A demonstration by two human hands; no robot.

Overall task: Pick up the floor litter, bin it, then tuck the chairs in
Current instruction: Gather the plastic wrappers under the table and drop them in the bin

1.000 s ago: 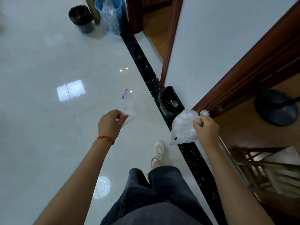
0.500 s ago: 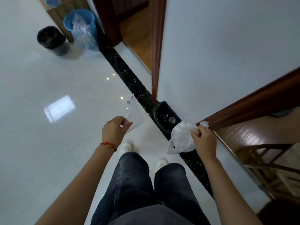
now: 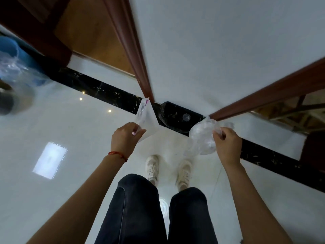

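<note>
Head view: left hand (image 3: 127,138) pinched shut on a small clear packet (image 3: 146,120); right hand (image 3: 226,145) closed in a tight grip on a crumpled plastic bag (image 3: 202,138); both held up over the white floor (image 3: 70,120), just before the small black bin (image 3: 177,115) by the wall; litter picked up, looks like; not binned yet; a chair (image 3: 288,111) seen past the doorway at right, tucking in likely left for later.

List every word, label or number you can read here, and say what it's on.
No text can be read.
Clear bag in the left hand: pink and dark print near its top edge, too blurred to read.
Crumpled plastic in the right hand: no print visible.
</note>
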